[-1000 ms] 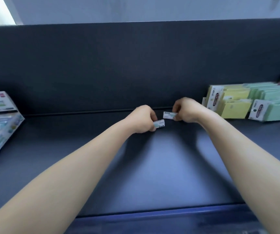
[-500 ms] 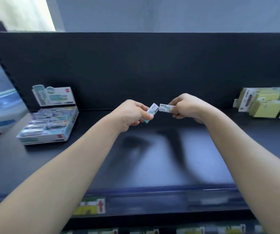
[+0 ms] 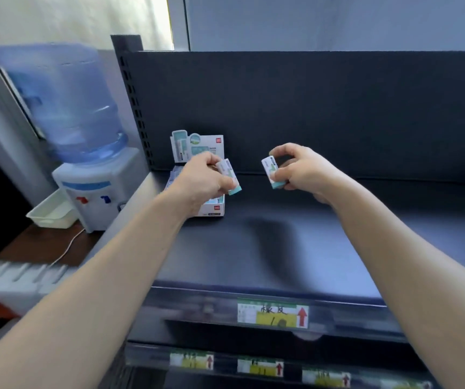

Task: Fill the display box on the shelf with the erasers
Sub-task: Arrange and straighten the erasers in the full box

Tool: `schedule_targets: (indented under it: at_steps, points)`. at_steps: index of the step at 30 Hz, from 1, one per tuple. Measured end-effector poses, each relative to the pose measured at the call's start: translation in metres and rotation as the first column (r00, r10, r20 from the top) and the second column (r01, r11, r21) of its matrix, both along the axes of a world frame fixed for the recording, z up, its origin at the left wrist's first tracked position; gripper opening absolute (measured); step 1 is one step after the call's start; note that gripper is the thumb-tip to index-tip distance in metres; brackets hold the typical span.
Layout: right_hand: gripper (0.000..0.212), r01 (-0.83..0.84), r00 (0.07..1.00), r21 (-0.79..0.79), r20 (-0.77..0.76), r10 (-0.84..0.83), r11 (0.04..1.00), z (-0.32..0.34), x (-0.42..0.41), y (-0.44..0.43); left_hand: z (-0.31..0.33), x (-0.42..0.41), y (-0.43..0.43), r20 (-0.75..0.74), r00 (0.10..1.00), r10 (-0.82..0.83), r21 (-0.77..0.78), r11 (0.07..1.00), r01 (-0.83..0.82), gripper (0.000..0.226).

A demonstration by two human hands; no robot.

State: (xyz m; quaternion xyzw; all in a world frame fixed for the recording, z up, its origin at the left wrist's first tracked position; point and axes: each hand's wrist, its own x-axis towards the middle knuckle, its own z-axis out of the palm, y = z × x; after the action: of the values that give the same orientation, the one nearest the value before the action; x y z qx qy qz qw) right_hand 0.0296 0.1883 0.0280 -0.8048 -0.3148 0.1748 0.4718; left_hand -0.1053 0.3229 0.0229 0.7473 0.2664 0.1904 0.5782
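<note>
Both forearms bare, reaching forward from the lower corners and converging toward mid-frame. Left hand (image 3: 203,178) raised, knuckles up, fingers curled; thumb and fingertips pinch an eraser (image 3: 229,175) that juts out to the right, tilted. Right hand (image 3: 300,169) level with it, a gap between the two, wrist bent slightly inward. Its thumb sits on top and fingers wrap beneath a second eraser (image 3: 272,172), held near upright. Hands well apart from each other, not touching.
</note>
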Motion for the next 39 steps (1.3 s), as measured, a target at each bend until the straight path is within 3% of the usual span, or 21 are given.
schedule_targets:
  at_steps: [3,10,22,29,33,39]
  points:
    - [0.038,-0.049,0.999,0.03,0.004,0.049,0.998,0.004,-0.011,0.018,-0.002,-0.014,0.018,0.047,0.995,0.091,-0.007,0.996,-0.091,0.037]
    - [0.035,-0.145,0.989,0.046,0.007,0.145,0.988,0.009,-0.012,0.053,-0.004,-0.021,0.033,-0.039,0.983,0.181,0.042,0.983,-0.179,0.019]
    - [0.034,-0.31,0.951,-0.029,-0.005,0.31,0.95,0.007,0.019,0.075,-0.015,0.006,0.045,-0.25,0.939,0.235,0.399,0.909,-0.121,0.022]
    - [0.018,-0.343,0.939,-0.111,-0.007,0.344,0.933,0.008,0.019,0.088,-0.018,0.002,0.052,-0.323,0.925,0.199,0.414,0.909,-0.051,0.021]
    - [0.017,-0.362,0.93,-0.166,0.005,0.367,0.918,0.007,0.014,0.092,-0.017,-0.001,0.061,-0.299,0.941,0.161,0.424,0.905,-0.021,0.008]
    - [0.014,-0.318,0.942,-0.257,0.025,0.335,0.913,0.009,-0.001,0.095,-0.019,-0.002,0.074,-0.305,0.947,0.102,0.416,0.908,0.037,0.015]
